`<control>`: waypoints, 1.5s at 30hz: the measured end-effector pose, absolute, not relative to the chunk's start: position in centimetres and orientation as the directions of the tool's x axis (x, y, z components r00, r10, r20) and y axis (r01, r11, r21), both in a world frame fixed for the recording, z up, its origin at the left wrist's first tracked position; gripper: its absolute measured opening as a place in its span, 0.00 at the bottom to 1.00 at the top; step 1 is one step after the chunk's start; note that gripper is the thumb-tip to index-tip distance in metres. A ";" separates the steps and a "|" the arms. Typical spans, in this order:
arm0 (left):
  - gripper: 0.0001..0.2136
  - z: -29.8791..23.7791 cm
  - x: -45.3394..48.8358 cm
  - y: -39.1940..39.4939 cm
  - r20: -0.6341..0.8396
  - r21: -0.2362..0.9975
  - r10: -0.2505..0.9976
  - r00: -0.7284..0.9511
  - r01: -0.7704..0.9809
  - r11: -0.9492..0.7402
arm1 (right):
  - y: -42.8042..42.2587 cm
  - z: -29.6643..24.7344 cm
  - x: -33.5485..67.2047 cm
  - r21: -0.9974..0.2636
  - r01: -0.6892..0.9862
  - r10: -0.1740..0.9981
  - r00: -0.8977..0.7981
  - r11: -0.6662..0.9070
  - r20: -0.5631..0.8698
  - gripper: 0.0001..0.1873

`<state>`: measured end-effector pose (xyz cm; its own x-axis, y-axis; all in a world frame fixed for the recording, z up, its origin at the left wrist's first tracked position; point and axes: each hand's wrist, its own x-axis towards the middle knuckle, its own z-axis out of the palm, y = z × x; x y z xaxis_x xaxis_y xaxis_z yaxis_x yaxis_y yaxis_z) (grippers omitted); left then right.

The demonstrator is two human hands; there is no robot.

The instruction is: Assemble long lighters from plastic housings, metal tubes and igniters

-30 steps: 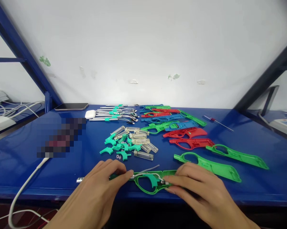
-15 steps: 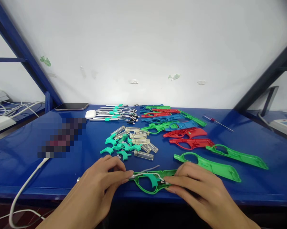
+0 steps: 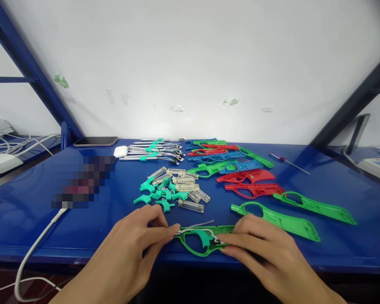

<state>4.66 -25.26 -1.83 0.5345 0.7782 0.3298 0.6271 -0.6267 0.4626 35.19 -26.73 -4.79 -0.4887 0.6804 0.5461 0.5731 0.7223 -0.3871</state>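
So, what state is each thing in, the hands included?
Left hand: pinching at the held green half's narrow end.
Right hand: gripping its wider end.
Held green half: open, hollow side up.
Teal trigger: set at its loop.
Clear tubes: loosely heaped.
Metal rods: laid in rows, wires attached.
Nearest red half: hollow side up.
Screwdriver: lying unheld.
Phone: flat, dark face up.
White case: seems closed.

Passage between white cable (image 3: 55,218) and teal pieces (image 3: 144,197), green shells (image 3: 286,221) an obstacle at right
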 end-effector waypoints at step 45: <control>0.18 -2.2 4.7 -24.8 0.326 0.576 0.798 0.507 0.563 -0.593 | -26.8 -4.8 35.2 -0.386 0.567 0.675 -0.492 0.728 0.550 0.11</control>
<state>4.70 -24.83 -2.16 0.5073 0.7979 0.3257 0.5627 -0.5929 0.5761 35.22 -26.79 -4.76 -0.4916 0.6749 0.5503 0.5669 0.7277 -0.3861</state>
